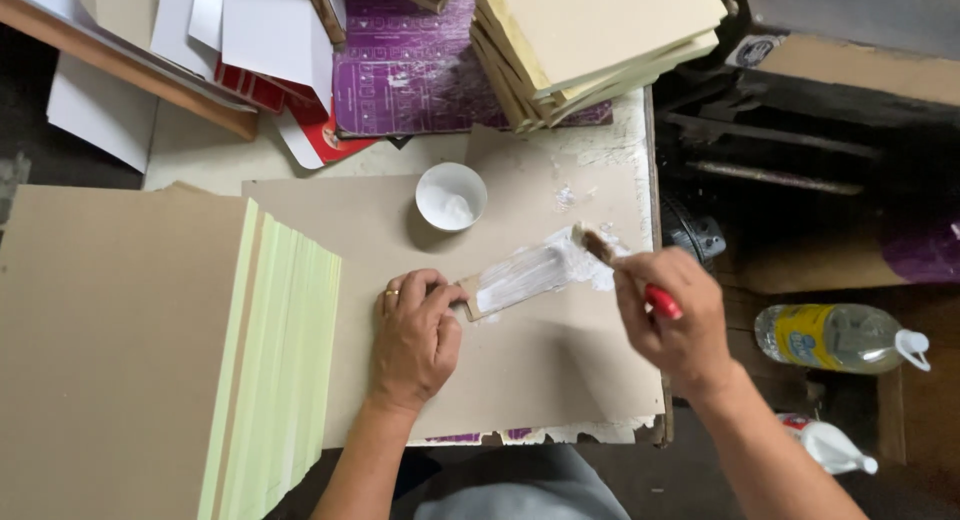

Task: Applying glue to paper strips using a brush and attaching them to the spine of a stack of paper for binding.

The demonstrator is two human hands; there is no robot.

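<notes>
We see the left hand [415, 335] lying flat on a large brown board [520, 380], its fingertips pressing down one end of a narrow cardboard strip [520, 275]; the hand is not closed around anything, it only pins the strip. The strip lies on the board, between the two hands, and most of it is covered with white glue. The right hand [672, 320] is closed around a brush with a red handle [655, 298], and the bristles touch the far end of the strip. Just behind the strip stands a small white cup [451, 195] with white glue inside.

At the left lies a fanned stack of pale green sheets [285, 360] under a brown cover. At the top is a stack of cream-coloured boards [590, 40], partly on a purple printed sheet [410, 70], and red and white papers [300, 110] beside it. On the floor at right lies a clear plastic bottle with a yellow label [835, 337], and near it a white squeeze bottle [830, 445].
</notes>
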